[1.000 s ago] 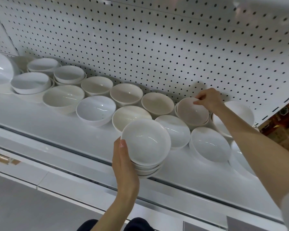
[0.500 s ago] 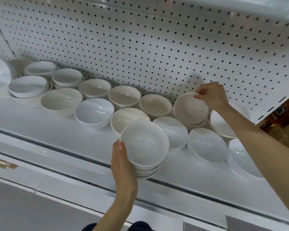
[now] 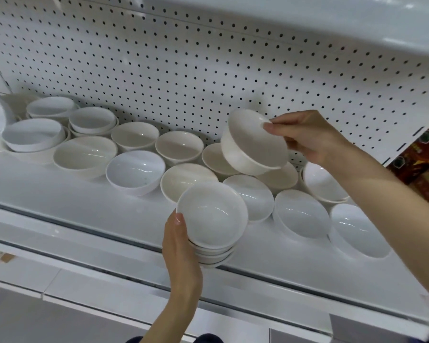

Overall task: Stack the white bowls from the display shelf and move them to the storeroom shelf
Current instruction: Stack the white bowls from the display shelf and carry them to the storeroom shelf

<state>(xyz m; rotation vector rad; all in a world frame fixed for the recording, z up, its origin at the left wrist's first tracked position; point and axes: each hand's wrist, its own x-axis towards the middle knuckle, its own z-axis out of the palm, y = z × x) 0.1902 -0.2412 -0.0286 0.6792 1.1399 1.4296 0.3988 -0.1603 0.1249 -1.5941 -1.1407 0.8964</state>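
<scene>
Pinching a smooth cream bowl (image 3: 250, 147) with right hand (image 3: 307, 137), tipped sideways above the shelf. Cupping shiny white bowl stack (image 3: 212, 219) in left hand (image 3: 181, 258).

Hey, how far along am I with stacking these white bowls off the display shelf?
Done: several bowls sit nested in a stack that the left hand holds at the front edge of the display shelf. In hand: the right hand holds a tilted bowl lifted clear of the shelf, not yet on the stack. Left: many loose bowls stand on the shelf, and the storeroom move is not begun.
</scene>
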